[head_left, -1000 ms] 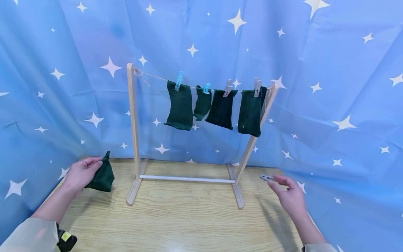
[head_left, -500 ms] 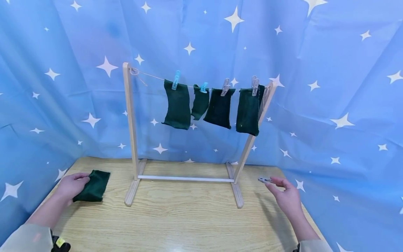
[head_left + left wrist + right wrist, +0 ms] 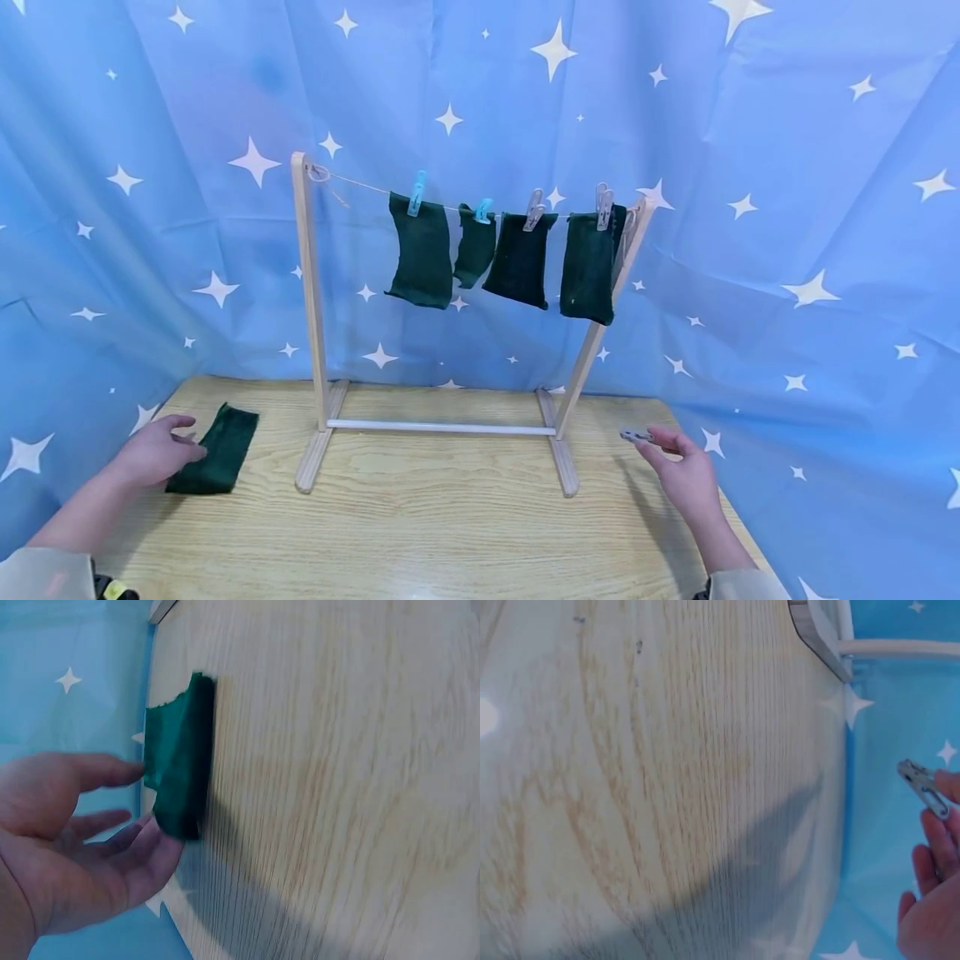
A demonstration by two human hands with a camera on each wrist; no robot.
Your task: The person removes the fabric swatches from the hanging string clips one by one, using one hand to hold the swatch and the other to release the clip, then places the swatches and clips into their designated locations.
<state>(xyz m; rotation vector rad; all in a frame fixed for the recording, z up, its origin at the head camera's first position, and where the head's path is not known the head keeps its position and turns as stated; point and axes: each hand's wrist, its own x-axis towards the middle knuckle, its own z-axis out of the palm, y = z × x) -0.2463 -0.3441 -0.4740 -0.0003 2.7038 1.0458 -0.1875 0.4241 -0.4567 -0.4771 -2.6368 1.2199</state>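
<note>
From the head view, the left hand (image 3: pixel 153 452) is resting at the lower left of the frame with its fingers loose and straight, their tips touching the near edge of a dark green cloth (image 3: pixel 213 449) that is lying flat on the wooden table (image 3: pixel 450 533). At the lower right, the right hand (image 3: pixel 686 475) is pinching a small grey clothespin (image 3: pixel 636 435) between thumb and fingertips, holding it clear of the table. Up centre, a wooden rack (image 3: pixel 311 317) is carrying four green cloths on a string, each pegged. My read is that this is the pick-up step: the next move is calling for a firm pinch on one short edge of the cloth (nothing is gripping it yet).

In the left wrist view, the cloth (image 3: pixel 178 761) is sitting at the upper left of the frame, hard by the table's edge and the blue starred backdrop, with the open fingers (image 3: pixel 154 851) tucking just under its near end. Its long axis is running away from the hand, towards the back of the table.

In the right wrist view, the clothespin (image 3: pixel 922 787) is showing at the right edge, its jaws pointing up-left, away from the palm.
</note>
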